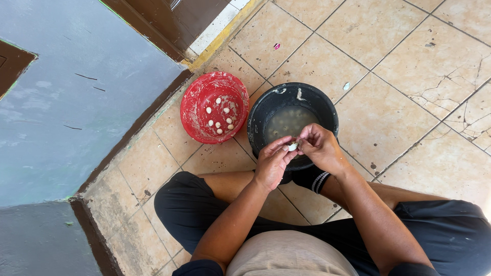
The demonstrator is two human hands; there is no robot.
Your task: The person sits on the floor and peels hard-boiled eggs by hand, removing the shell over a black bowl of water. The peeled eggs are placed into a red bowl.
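Your left hand [271, 166] and right hand [319, 148] both pinch a small pale clove [293, 146] just above the black bucket [327, 110] of cloudy water. Work over it so skin drops in, and keep the red colander [197, 110] for peeled pieces [221, 116].

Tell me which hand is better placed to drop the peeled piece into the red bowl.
Left, probably. The left hand sits on the side of the red bowl, which lies to the left of the black bucket. Both hands pinch the small white piece; the right hand would have to cross over.
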